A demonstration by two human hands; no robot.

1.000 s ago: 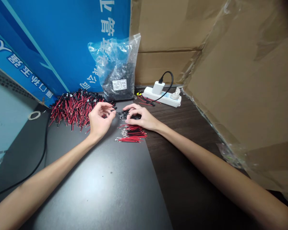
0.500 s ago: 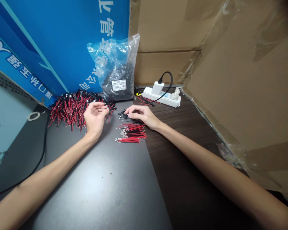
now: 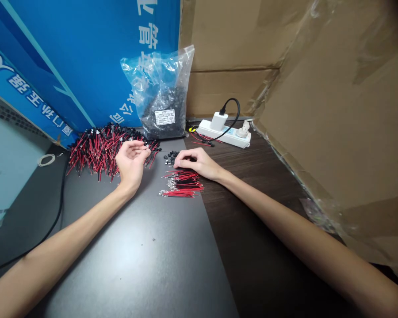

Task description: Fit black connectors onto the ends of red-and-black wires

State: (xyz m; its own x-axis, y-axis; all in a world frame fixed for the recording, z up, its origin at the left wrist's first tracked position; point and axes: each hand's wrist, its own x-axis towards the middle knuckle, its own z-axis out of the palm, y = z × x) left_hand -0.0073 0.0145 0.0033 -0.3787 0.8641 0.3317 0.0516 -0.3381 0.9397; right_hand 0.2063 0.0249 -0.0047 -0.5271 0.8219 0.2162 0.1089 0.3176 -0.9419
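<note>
- Lying palm up at middle left, the left hand curls loosely beside the big pile of red and black wires; I cannot tell if it holds one.
- The right hand touches small black plastic plugs mid-frame, above thin red wires; its grip is hidden.

The blue board before me carries large white Chinese characters, upside down. The bag has a white label, its print too small to read.
</note>
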